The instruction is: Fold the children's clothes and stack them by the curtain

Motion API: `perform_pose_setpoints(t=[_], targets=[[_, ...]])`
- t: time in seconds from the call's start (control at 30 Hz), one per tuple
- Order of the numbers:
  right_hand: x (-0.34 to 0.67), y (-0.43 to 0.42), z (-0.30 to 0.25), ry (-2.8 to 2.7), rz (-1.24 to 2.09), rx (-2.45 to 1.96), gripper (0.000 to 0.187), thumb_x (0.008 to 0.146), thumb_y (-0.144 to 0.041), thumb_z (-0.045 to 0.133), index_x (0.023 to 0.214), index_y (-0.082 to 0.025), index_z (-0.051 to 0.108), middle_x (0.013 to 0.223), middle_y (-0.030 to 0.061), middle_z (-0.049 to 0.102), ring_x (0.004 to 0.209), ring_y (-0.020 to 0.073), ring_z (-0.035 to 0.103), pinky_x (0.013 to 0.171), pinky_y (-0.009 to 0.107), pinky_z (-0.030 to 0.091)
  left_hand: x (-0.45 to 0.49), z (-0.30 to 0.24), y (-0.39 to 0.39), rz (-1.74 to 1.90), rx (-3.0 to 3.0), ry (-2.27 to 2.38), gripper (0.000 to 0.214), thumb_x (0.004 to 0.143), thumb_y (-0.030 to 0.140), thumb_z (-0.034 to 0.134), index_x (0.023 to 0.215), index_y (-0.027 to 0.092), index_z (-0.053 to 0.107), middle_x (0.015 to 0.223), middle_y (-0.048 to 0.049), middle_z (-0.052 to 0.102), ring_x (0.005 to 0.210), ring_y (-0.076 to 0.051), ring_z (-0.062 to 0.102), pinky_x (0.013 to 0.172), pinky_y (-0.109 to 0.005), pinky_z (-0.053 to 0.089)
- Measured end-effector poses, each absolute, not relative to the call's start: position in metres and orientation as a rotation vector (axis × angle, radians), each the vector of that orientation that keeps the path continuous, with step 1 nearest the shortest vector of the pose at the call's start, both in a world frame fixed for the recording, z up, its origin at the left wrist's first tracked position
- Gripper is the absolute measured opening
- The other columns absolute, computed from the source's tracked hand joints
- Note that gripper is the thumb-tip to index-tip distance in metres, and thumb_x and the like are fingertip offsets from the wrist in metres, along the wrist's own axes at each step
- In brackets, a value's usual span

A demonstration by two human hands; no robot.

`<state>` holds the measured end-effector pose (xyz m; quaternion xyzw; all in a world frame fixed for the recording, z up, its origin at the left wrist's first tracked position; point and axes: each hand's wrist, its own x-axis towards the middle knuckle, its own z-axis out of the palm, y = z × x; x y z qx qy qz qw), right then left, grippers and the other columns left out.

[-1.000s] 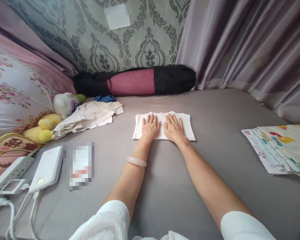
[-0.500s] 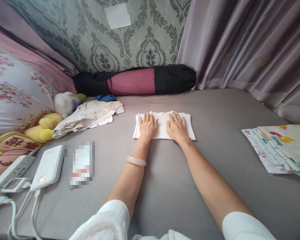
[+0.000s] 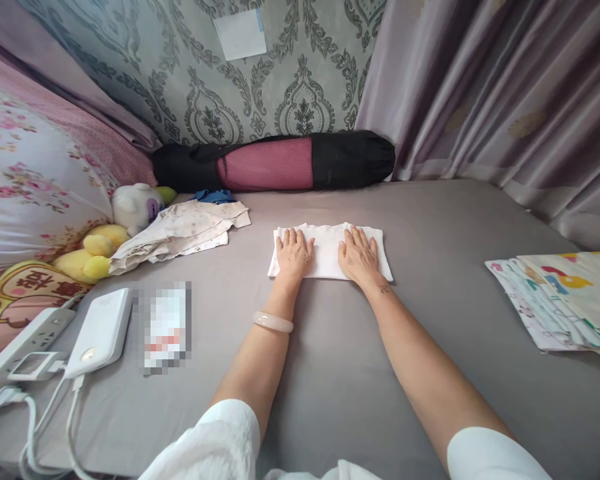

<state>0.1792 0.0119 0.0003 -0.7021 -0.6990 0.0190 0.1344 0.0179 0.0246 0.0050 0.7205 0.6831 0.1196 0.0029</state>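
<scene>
A folded white cloth [image 3: 326,257] lies flat on the grey sheet [image 3: 330,373] in front of me, its long side running left to right. On its left part rests my left hand [image 3: 294,253], palm down with fingers stretched out; a pale bangle sits on that forearm. My right hand [image 3: 359,255] lies flat on the right part of the cloth, fingers extended and slightly spread. Neither hand grips anything. The strip of cloth between the two hands shows, while what lies under the palms is hidden.
Folded patterned cloths [image 3: 560,300] lie at the right. Crumpled light garments [image 3: 180,230] and plush toys [image 3: 97,250] are at the left. Nearer stand a white power bank [image 3: 100,330], a power strip [image 3: 25,347] and a blurred packet [image 3: 167,327]. A rolled black-and-pink bag [image 3: 270,162] lies along the wall.
My right hand has slid slightly to the right on the cloth, widening the gap between the hands. My left hand stays almost in place. The whole view has shifted a little.
</scene>
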Motion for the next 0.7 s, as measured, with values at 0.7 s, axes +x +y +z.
perform_pose_setpoints(t=[0.7], targets=[[0.2,0.006,0.006,-1.977,0.085,-2.159,0.059,0.103,-0.035,0.022,0.152,-0.006,0.033,0.161,0.0146,0.028,0.149,0.0256,0.022,0.121,0.05,0.011,0.007,0.001,0.022,0.406,2.111,2.273,0.061,0.102,0.039,0.024,0.144,0.002,0.045,0.156,-0.0212,0.035,0.147,-0.031,0.029,0.12,-0.052,0.021]])
